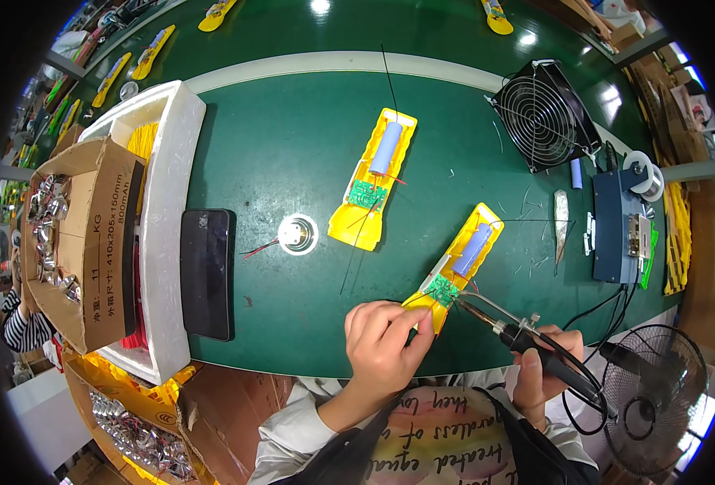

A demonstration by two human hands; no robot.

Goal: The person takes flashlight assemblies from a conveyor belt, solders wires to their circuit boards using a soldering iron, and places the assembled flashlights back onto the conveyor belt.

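Yellow trough-shaped shell (463, 235) cradles a smooth lilac cylinder (473, 249).

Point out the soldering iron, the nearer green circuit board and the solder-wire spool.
Soldering iron (566, 374): head view, on its black handle.
Nearer green circuit board (441, 289): head view, on its upper face.
Solder-wire spool (654, 184): head view, on its white flange.

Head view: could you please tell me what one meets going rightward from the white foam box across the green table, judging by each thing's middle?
White foam box, black phone, round lamp part, farther yellow casing, nearer yellow casing, black square fan, blue boxy device.
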